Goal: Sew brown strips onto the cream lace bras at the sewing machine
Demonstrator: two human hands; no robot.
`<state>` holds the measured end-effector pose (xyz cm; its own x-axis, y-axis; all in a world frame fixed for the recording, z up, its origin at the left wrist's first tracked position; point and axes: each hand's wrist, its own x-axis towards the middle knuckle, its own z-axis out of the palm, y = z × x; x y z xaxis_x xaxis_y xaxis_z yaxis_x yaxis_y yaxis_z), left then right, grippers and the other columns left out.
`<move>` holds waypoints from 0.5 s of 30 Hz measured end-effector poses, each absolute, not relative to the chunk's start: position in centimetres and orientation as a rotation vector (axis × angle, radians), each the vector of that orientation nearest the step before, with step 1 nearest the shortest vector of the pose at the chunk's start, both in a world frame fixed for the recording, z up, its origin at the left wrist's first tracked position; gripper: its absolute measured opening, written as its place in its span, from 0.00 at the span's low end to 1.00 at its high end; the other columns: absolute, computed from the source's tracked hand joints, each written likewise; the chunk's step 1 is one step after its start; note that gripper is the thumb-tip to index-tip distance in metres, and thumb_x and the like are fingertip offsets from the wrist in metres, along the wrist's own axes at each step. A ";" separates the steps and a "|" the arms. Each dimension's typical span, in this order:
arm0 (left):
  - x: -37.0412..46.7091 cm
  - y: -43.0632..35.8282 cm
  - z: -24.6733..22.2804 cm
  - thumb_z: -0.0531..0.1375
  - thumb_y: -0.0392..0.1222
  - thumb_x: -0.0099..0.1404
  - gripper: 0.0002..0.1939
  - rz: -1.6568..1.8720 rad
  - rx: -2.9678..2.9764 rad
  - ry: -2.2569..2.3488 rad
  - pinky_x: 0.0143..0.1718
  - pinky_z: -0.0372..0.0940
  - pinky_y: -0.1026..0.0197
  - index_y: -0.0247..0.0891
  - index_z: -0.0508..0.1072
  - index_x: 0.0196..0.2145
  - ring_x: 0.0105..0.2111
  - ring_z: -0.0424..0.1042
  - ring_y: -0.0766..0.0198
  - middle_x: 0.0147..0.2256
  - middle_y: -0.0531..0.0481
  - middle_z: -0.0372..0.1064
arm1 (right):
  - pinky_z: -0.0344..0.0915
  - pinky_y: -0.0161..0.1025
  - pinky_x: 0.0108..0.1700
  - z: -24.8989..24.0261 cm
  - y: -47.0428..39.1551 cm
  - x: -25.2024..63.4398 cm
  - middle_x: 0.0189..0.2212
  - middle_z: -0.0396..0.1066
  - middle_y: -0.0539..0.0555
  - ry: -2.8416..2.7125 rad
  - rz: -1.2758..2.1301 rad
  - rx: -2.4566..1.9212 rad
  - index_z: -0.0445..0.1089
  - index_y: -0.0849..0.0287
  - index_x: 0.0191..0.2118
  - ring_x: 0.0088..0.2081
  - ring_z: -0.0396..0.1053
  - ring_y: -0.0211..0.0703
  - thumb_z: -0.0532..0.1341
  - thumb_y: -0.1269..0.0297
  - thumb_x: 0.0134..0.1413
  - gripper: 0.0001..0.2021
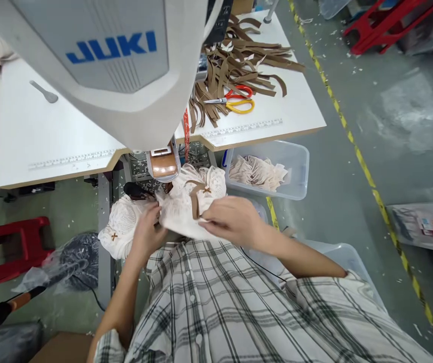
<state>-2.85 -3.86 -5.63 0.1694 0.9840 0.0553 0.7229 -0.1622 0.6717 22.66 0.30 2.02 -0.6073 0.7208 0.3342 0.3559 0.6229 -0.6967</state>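
A white lace garment (178,214), bra-like in shape, spans the gap between my hands, just in front of the sewing machine. My left hand (150,229) has its fingers closed at the garment's left edge, slightly smeared by motion. Thumb and fingers of my right hand (235,219) pinch the right side, beside the lower end of a brown strip (195,201) that lies across the lace. A small brown bow (207,190) shows on lace behind it. More white lace (120,227) with another brown bow hangs at the left. Folds hide the exact grip points.
A JUKI sewing machine head (125,65) overhangs the white table (57,136). Brown strips (239,65) lie heaped at the right with scissors (239,101) on them. A clear bin (297,171) holds pale fabric pieces. Red stools (12,247) stand on the floor.
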 end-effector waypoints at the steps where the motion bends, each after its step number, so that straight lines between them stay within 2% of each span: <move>1: -3.0 -4.0 -3.8 0.62 0.40 0.63 0.26 0.755 2.034 1.535 0.59 0.64 0.39 0.40 0.64 0.58 0.61 0.64 0.45 0.58 0.36 0.65 | 0.53 0.36 0.30 1.6 0.8 22.5 0.23 0.66 0.47 -2.311 0.611 -0.834 0.69 0.58 0.32 0.26 0.60 0.35 0.60 0.67 0.63 0.07; 2: -2.8 -4.1 -2.0 0.64 0.39 0.62 0.30 0.830 2.162 1.441 0.62 0.60 0.38 0.41 0.61 0.60 0.64 0.59 0.44 0.61 0.36 0.61 | 0.53 0.36 0.31 1.2 1.1 22.3 0.23 0.66 0.48 -2.353 0.490 -0.821 0.70 0.59 0.31 0.27 0.61 0.36 0.59 0.67 0.63 0.08; 4: -1.8 -3.9 0.7 0.65 0.37 0.62 0.30 0.885 2.482 1.128 0.64 0.57 0.38 0.42 0.61 0.60 0.65 0.58 0.47 0.60 0.38 0.64 | 0.53 0.37 0.32 0.6 1.2 21.4 0.23 0.66 0.49 -2.406 0.362 -0.758 0.70 0.60 0.29 0.27 0.61 0.36 0.58 0.66 0.64 0.11; 5: -1.3 -3.6 1.6 0.64 0.35 0.63 0.28 0.863 2.592 1.067 0.65 0.56 0.38 0.42 0.63 0.59 0.64 0.61 0.49 0.58 0.40 0.67 | 0.53 0.38 0.32 0.5 1.1 21.1 0.22 0.66 0.49 -2.427 0.319 -0.729 0.69 0.60 0.28 0.26 0.60 0.36 0.57 0.66 0.65 0.13; 7: -0.5 -3.0 2.1 0.62 0.33 0.65 0.19 0.823 2.695 1.028 0.63 0.59 0.43 0.39 0.67 0.53 0.54 0.72 0.55 0.47 0.44 0.76 | 0.52 0.38 0.32 0.4 0.8 20.7 0.21 0.65 0.48 -2.459 0.254 -0.713 0.69 0.59 0.26 0.26 0.58 0.36 0.56 0.67 0.65 0.14; 10: -0.3 -2.5 1.1 0.62 0.32 0.64 0.07 0.924 2.690 1.049 0.55 0.67 0.51 0.39 0.71 0.40 0.38 0.76 0.63 0.33 0.51 0.76 | 0.52 0.38 0.32 0.4 0.4 20.8 0.20 0.64 0.47 -2.446 0.218 -0.741 0.69 0.58 0.26 0.25 0.57 0.36 0.57 0.70 0.62 0.13; 15: -0.7 -3.2 0.1 0.64 0.30 0.61 0.07 1.309 2.680 1.001 0.40 0.72 0.57 0.39 0.71 0.33 0.33 0.75 0.64 0.28 0.51 0.75 | 0.56 0.37 0.32 -0.4 0.2 20.9 0.21 0.67 0.45 -2.257 0.221 -0.627 0.69 0.56 0.28 0.25 0.60 0.35 0.58 0.73 0.59 0.09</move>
